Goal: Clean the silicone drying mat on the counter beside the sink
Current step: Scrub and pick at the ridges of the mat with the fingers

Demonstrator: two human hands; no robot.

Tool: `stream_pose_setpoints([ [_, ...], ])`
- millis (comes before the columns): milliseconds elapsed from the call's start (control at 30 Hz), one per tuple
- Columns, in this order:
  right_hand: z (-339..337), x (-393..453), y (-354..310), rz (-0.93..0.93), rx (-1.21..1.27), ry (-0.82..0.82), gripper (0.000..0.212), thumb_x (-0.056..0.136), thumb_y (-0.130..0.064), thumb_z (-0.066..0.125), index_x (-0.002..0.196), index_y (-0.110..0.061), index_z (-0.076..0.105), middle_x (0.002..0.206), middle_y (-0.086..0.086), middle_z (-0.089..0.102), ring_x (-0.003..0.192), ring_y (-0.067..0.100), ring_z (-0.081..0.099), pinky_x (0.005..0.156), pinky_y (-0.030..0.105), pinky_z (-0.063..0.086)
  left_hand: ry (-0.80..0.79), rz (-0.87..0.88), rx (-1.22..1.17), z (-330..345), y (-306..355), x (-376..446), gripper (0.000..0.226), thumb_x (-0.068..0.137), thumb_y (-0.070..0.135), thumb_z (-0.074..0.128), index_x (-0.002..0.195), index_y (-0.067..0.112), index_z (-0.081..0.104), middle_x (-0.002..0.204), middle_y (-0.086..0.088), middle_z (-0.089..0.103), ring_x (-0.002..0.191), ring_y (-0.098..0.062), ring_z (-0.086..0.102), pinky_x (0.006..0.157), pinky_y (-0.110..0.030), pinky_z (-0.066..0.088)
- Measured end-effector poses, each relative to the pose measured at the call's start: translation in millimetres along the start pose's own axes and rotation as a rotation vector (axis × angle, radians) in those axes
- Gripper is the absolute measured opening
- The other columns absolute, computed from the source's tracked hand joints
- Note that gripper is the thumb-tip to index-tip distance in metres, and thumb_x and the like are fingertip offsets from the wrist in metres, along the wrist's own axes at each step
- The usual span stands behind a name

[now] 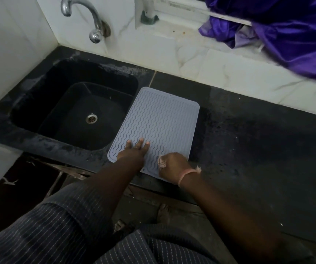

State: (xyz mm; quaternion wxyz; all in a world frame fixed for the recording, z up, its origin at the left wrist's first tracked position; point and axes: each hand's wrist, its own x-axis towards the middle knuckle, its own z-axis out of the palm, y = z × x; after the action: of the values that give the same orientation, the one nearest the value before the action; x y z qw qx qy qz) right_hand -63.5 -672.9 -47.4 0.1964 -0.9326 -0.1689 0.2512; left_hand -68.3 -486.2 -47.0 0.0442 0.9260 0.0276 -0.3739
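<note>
The silicone drying mat (154, 126) lies flat on the dark counter (248, 140), just beside the right rim of the black sink (73, 103). It is a grey rectangle with wavy ridges. Its long axis runs from the counter's front edge toward the tiled wall, leaning a little to the right at the far end; the near short edge reaches almost to the front edge.

The cleaning seems to be only at its beginning. The right hand (172, 164) is closed around a small pale cloth or wipe (161, 161) and presses it on the near right corner of the mat. The left hand (134, 151) grasps nothing: it rests open, fingers spread flat on the near left part, which I judge is to keep the mat from sliding. The middle and the far half show no wetness or foam that I can see, so most of the surface is probably not yet wiped.

Further out, the tap (84, 18) above the sink gives no visible water, and a purple fabric (286, 31) hangs at the window ledge.
</note>
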Motion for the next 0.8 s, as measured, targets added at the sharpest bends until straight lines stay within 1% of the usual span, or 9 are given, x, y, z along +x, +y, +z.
stream_pose_setpoints([
  [100,0,-16,-6,-0.036,0.017,-0.169,0.011,0.081,-0.024,0.076,0.073,-0.019,0.07,0.079,0.001,0.069,0.076,0.016,0.067,0.072,0.028,0.053,0.003,-0.014,-0.007,-1,3,0,0.101,0.099,0.004,0.055,0.16,0.039,-0.017,0.168,0.009,-0.026,0.156,-0.035,-0.016,0.116,-0.064,0.027],
  [200,-31,-12,-3,-0.014,0.156,-0.288,0.019,0.076,-0.032,0.079,0.085,-0.016,0.079,0.078,0.004,0.075,0.07,0.019,0.072,0.062,0.034,0.06,0.018,-0.019,-0.024,0,4,-1,0.103,0.097,0.006,0.06,0.161,0.039,-0.015,0.168,0.01,-0.024,0.156,-0.035,-0.016,0.115,-0.066,0.028],
  [267,-54,6,6,0.055,0.343,-0.198,0.021,0.076,-0.029,0.081,0.091,-0.015,0.08,0.085,0.006,0.078,0.077,0.022,0.075,0.071,0.038,0.065,0.028,-0.013,-0.043,1,4,-2,0.103,0.096,0.008,0.062,0.161,0.038,-0.012,0.169,0.009,-0.021,0.156,-0.036,-0.015,0.116,-0.066,0.028],
  [333,-72,31,16,0.103,0.505,0.017,0.029,0.078,-0.025,0.084,0.106,-0.016,0.079,0.096,0.004,0.079,0.086,0.018,0.075,0.085,0.039,0.063,0.04,-0.002,-0.054,2,4,-3,0.103,0.095,0.011,0.064,0.162,0.037,-0.011,0.17,0.008,-0.019,0.156,-0.037,-0.013,0.117,-0.066,0.026],
  [400,-84,56,27,0.128,0.531,0.225,0.038,0.083,-0.026,0.082,0.117,-0.011,0.075,0.107,0.0,0.076,0.095,0.014,0.07,0.095,0.035,0.057,0.046,0.014,-0.065,2,3,-3,0.102,0.096,0.012,0.063,0.162,0.036,-0.01,0.17,0.005,-0.017,0.156,-0.038,-0.012,0.118,-0.067,0.025],
  [467,-88,76,40,0.15,0.431,0.323,0.038,0.091,-0.025,0.075,0.123,-0.005,0.07,0.116,0.003,0.067,0.105,0.018,0.064,0.099,0.03,0.05,0.046,0.017,-0.081,1,4,-3,0.101,0.096,0.01,0.062,0.162,0.035,-0.009,0.171,0.004,-0.017,0.155,-0.039,-0.012,0.118,-0.068,0.024],
  [533,-82,88,52,0.175,0.295,0.303,0.045,0.094,-0.025,0.071,0.133,-0.004,0.064,0.133,0.013,0.054,0.115,0.03,0.061,0.104,0.031,0.047,0.034,0.003,-0.098,0,6,-1,0.1,0.097,0.012,0.061,0.162,0.036,-0.01,0.17,0.005,-0.018,0.155,-0.039,-0.013,0.119,-0.067,0.022],
  [633,-71,87,60,0.129,0.136,0.25,0.05,0.095,-0.026,0.067,0.141,-0.008,0.058,0.131,0.016,0.047,0.115,0.034,0.059,0.104,0.037,0.049,0.004,-0.025,-0.139,-1,8,3,0.098,0.099,0.028,0.062,0.161,0.037,-0.013,0.169,0.007,-0.021,0.155,-0.039,-0.015,0.121,-0.066,0.02],
  [800,-52,35,43,0.015,0.133,0.165,0.029,0.092,-0.023,0.069,0.118,-0.009,0.067,0.113,0.008,0.05,0.101,0.028,0.061,0.088,0.037,0.055,0.022,-0.051,-0.125,7,10,2,0.105,0.096,0.035,0.068,0.161,0.037,-0.015,0.169,0.008,-0.023,0.155,-0.038,-0.017,0.117,-0.066,0.024],
])
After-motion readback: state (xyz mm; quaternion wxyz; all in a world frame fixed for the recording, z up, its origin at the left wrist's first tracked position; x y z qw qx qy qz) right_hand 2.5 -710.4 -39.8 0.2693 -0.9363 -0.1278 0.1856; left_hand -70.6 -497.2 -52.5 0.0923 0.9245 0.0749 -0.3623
